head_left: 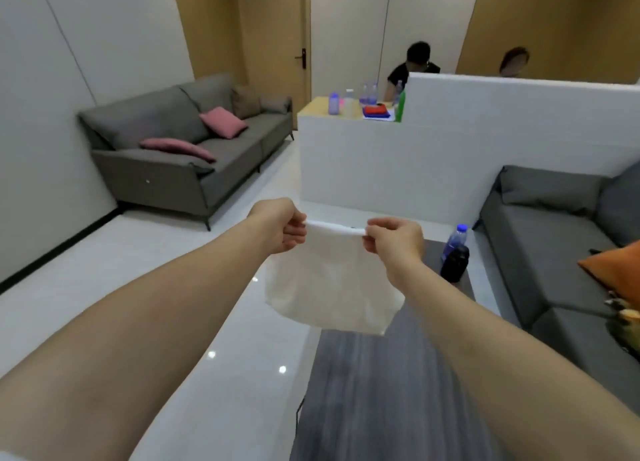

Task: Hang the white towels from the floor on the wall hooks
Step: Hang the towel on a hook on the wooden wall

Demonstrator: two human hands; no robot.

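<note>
Both your arms reach straight out ahead of you, and between them you have a white towel (pixel 332 287) stretched by its top edge. Your left hand (pixel 282 225) pinches the left corner with the fingers curled in over the hem; your right hand (pixel 394 240) pinches the right corner the same way, thumb and fingers closed on the cloth. The top edge runs taut and roughly level from one hand to the other, and the rest of the towel hangs free below, clear of the floor and in front of a dark table (pixel 398 391).

Judging from that, you are in the carrying step: the towel is picked up and spread, but not yet hung. No wall hooks show in this view, so I cannot tell you where they are. The next move calls for turning until you find them, then bringing the top edge up to a hook. You will likely need to free a short stretch of hem, or a loop if there is one, and I cannot make one out from here.

On the table's far end stand two bottles (pixel 455 252), just beside the right sofa (pixel 540 239). Further off, a white partition (pixel 415 162) crosses the room, with a grey sofa (pixel 187 149) against the left wall. Beyond the partition there is a counter (pixel 315 109) with more bottles, and two people sit behind it.
</note>
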